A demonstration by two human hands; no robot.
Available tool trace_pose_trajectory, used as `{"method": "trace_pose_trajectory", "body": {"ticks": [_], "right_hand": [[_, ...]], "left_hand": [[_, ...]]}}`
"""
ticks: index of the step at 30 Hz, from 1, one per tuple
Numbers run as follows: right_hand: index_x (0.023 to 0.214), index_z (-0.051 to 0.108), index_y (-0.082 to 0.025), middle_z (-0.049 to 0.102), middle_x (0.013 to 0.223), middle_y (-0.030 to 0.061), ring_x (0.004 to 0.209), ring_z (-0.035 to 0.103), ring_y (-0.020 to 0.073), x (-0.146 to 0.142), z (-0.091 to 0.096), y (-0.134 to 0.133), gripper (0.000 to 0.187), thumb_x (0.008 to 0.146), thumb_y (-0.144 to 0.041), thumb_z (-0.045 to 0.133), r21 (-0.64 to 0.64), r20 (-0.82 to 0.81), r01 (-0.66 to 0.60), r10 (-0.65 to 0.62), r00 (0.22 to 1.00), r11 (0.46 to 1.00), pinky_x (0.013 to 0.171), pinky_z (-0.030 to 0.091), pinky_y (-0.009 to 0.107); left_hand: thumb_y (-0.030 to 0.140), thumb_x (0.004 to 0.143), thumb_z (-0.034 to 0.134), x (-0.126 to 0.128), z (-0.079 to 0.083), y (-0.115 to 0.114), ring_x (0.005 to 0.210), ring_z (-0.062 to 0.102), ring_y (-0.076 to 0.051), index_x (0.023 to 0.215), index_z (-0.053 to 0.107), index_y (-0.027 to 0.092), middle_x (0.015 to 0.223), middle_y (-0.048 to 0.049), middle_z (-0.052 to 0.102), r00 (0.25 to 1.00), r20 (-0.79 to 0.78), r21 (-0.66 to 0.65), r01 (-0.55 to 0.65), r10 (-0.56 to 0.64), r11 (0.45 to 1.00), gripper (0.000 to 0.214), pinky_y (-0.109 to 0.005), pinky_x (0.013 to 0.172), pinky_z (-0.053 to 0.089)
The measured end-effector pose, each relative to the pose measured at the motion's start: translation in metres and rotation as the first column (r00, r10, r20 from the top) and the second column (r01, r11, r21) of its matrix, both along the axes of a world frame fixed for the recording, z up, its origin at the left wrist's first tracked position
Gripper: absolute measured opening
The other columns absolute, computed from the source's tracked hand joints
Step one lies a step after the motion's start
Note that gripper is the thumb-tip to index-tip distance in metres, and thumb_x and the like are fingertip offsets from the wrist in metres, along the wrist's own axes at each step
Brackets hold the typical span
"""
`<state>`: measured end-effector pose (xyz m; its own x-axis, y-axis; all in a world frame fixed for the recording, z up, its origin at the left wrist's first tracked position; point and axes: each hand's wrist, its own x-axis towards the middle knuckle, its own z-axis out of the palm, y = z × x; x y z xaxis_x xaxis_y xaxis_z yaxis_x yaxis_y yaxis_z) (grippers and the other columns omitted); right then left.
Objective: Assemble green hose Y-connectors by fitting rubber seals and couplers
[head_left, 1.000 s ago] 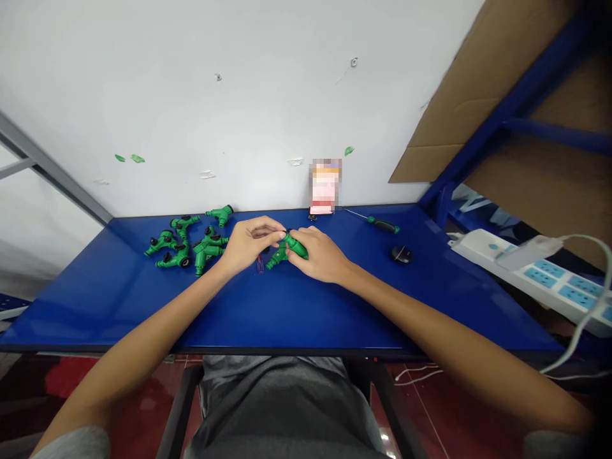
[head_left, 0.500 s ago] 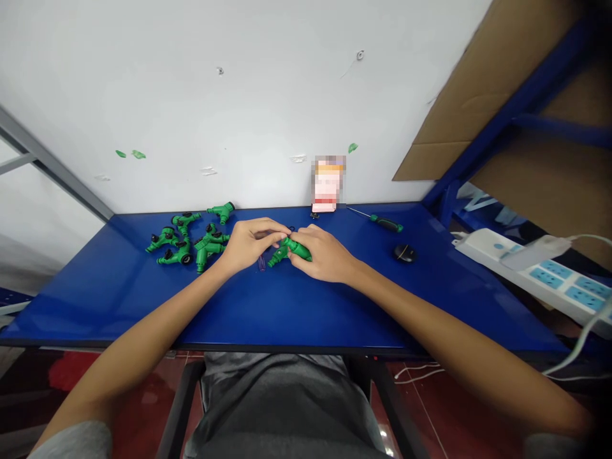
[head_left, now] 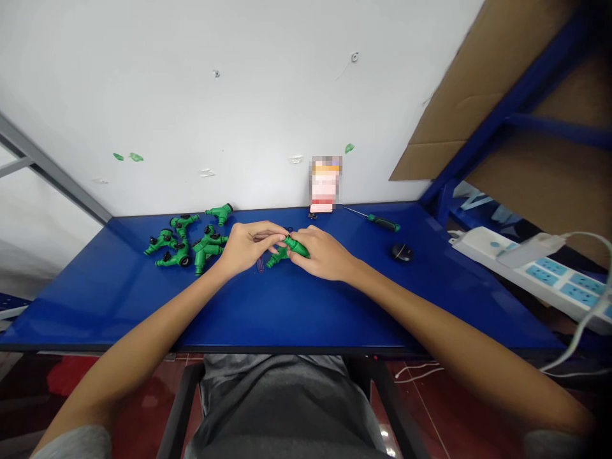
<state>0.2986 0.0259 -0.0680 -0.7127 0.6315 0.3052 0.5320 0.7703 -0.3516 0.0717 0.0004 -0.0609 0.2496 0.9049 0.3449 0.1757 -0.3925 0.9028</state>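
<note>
A green Y-shaped hose connector [head_left: 285, 250] lies between both hands on the blue table [head_left: 287, 306]. My right hand [head_left: 321, 252] is wrapped round its body. My left hand [head_left: 249, 245] pinches at the connector's upper end with thumb and fingertips, and what the fingertips hold there is too small to make out. A thin purple tool [head_left: 260, 264] lies on the table just below my left hand. A pile of several more green connectors [head_left: 191, 242] lies to the left of my left hand.
A green-handled screwdriver [head_left: 377, 221] and a small black round part [head_left: 401, 252] lie on the right of the table. A small carton [head_left: 325, 185] stands against the wall. A white power strip [head_left: 540, 271] and blue shelving with cardboard are at the right.
Both hands stay on the green connector in the same spot; the left fingers have shifted slightly at its end. Only the view wobbles.
</note>
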Motion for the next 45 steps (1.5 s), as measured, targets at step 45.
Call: {"method": "trace_pose_trajectory", "body": {"ticks": [45], "right_hand": [[0.094,0.068,-0.021,0.066,0.083,0.0063,0.081,0.056,0.0238,-0.001,0.001,-0.007,0.016,0.101,-0.03,0.056,0.021,-0.01,0.069,-0.069,0.998,0.997,0.08,0.04,0.036]], "left_hand": [[0.043,0.097,0.081,-0.011,0.005,0.005,0.1,0.077,-0.021,0.121,0.085,0.024,0.123,-0.0114,0.077,0.971,-0.147,0.07,0.202,-0.191,0.977,0.031,-0.032,0.085,0.067]]}}
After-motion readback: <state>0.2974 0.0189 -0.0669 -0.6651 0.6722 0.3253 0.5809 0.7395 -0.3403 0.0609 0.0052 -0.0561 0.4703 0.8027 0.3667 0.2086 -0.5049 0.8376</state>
